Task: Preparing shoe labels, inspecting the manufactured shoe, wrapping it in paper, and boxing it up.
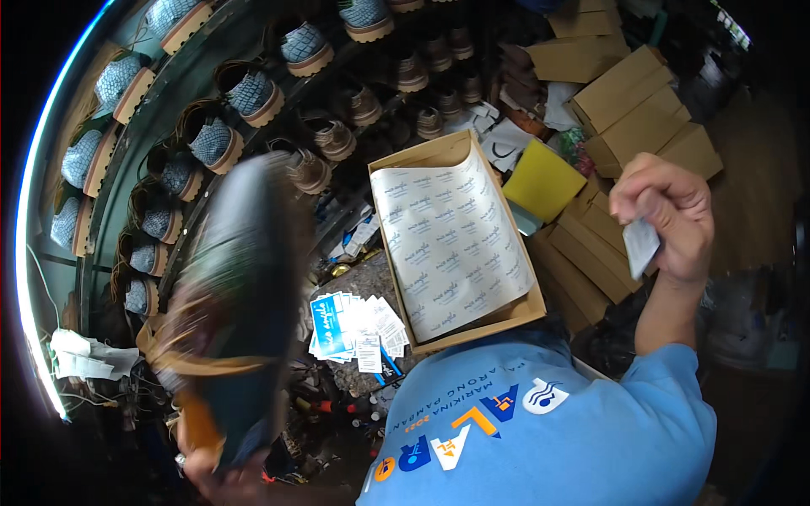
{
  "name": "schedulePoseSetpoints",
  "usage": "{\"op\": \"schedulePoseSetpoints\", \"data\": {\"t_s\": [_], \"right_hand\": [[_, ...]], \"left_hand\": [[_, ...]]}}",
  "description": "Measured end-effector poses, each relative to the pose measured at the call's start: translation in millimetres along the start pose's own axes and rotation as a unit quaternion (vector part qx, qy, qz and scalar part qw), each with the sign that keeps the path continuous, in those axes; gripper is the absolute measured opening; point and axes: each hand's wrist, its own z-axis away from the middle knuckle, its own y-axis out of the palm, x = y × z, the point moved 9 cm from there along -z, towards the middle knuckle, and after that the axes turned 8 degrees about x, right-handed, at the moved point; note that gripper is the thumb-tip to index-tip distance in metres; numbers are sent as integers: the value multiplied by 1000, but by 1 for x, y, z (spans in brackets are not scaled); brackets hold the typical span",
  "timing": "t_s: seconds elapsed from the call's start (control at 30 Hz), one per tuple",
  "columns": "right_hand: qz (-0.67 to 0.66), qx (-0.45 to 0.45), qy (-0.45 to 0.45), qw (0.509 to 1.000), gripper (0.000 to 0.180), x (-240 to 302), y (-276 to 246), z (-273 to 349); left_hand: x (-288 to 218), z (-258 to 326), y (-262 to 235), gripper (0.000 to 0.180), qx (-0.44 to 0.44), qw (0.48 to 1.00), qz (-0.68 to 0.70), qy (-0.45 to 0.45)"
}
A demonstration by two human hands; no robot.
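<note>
At the lower left, my left hand (221, 479) is closed around the lower end of a shoe (240, 304). The shoe is held upright and smeared by motion, with tan laces hanging at its side. Out to the right, my raised right hand (671, 211) pinches a small white packet (642, 248) between thumb and fingers. Between my hands lies an open cardboard shoebox (530, 314), lined with white printed paper (451, 244). Beside the box, several white and blue cards (354, 325) lie spread on a dark surface.
Shelves at the left and back carry rows of blue-grey shoes (251, 93) and brown shoes (335, 139). Flattened cardboard boxes (629, 105) are piled at the right, near a yellow sheet (544, 184). A bright light strip (29, 194) runs along the left edge.
</note>
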Motion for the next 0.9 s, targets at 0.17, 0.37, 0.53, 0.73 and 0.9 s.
{"op": "schedulePoseSetpoints", "data": {"t_s": [0.17,0.37,0.53,0.73,0.9], "right_hand": [[101,96,85,987,14,4,24,18],[163,67,150,973,16,-18,23,48],[61,95,140,984,10,-21,73,44],[-43,212,252,943,16,-71,154,38],[43,93,186,977,8,-62,114,12]], "left_hand": [[5,-77,209,47,184,923,326,90],[15,-85,282,48,308,847,432,42],[-23,-124,243,29,232,894,378,64],[-69,-133,261,16,271,904,331,20],[-72,-127,272,18,281,882,378,5]]}}
